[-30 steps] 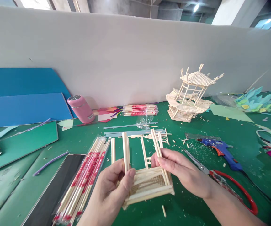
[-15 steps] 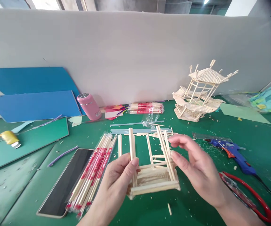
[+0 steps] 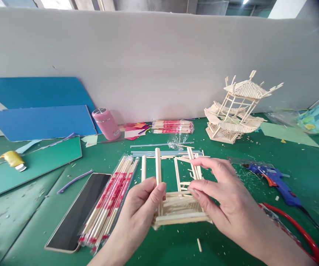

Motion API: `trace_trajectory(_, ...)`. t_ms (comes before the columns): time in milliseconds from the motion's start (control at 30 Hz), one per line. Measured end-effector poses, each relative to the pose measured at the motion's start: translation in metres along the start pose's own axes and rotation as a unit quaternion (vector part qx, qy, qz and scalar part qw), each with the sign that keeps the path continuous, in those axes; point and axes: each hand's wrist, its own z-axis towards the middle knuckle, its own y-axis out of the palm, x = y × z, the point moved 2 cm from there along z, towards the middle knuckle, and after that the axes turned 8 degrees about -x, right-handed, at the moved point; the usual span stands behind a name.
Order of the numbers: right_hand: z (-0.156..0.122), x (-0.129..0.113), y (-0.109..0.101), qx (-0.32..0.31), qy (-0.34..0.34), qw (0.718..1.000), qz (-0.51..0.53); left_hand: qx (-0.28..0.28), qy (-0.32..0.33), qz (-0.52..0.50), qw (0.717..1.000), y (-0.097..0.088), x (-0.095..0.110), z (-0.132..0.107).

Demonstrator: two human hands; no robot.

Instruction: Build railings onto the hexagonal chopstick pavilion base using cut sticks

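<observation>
A small frame built of wooden sticks [image 3: 180, 219], with a slatted floor and upright posts, is held up over the table in front of me. My left hand [image 3: 144, 203] is closed on its front left post, thumb in front and fingers behind. At the right-hand posts, my right hand [image 3: 226, 197] grips the same frame between thumb and fingers, hiding the front right corner. Beyond the frame lie cut stick pieces and pale glue sticks [image 3: 165, 153].
A stick pavilion [image 3: 235, 111] stands at the back right. A blue glue gun [image 3: 275, 181] and red-handled pliers [image 3: 300, 229] lie rightward. Leftward are wrapped chopsticks [image 3: 111, 199], a phone [image 3: 79, 212], a pink flask [image 3: 106, 124] and a yellow cutter [image 3: 13, 160].
My right hand has moved left and in, its fingers now closing around the right-hand posts. The left hand keeps its hold, and the frame is turned slightly more upright.
</observation>
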Motion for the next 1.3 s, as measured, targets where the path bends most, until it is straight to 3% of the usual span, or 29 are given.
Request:
trace_trajectory(300, 0.0, 0.001, 0.002, 0.008, 0.008, 1.0, 0.01, 0.016, -0.002, 0.018, 1.0, 0.001, 0.003, -0.003)
trace_trajectory(600, -0.002, 0.007, 0.01, 0.036, 0.086, 0.993, 0.067, 0.016, 0.009, 0.019, 1.0, 0.002, 0.002, -0.001)
trace_trajectory(733, -0.007, 0.012, 0.008, 0.013, 0.135, 0.984, 0.116, 0.011, 0.003, 0.011, 1.0, 0.001, 0.001, -0.001)
trace_trajectory(1000, -0.006, 0.01, 0.008, -0.113, 0.204, 0.942, 0.24, 0.017, -0.002, 0.01, 1.0, -0.003, 0.0, 0.0)
trace_trajectory(1200, -0.006, 0.011, 0.021, -0.076, 0.174, 0.93, 0.315, 0.05, 0.016, 0.04, 0.998, -0.005, -0.002, -0.003)
trace_trajectory(1300, -0.006, 0.012, 0.024, -0.056, 0.177, 0.926, 0.329, 0.113, 0.068, 0.096, 0.987, -0.006, -0.002, -0.008)
